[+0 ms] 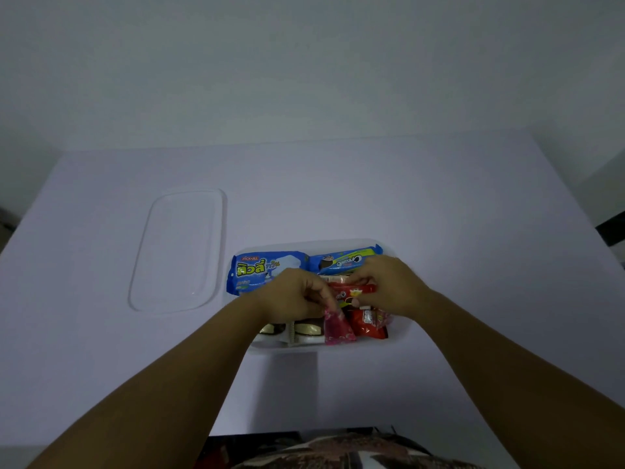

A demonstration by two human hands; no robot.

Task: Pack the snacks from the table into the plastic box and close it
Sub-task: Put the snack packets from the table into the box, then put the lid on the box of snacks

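The clear plastic box sits in the middle of the table, filled with snacks. A blue snack bag lies at its back left and a blue cookie pack at its back right. Cream-filled cakes fill the front left, beside a pink packet and a red packet. Both hands are over the box. My left hand pinches the top of the pink packet. My right hand grips a red snack pack lying across the middle. The clear lid lies flat to the left.
The white table runs back to a plain wall. Its front edge is near my body, where patterned clothing shows. Dark objects sit past the table's right edge.
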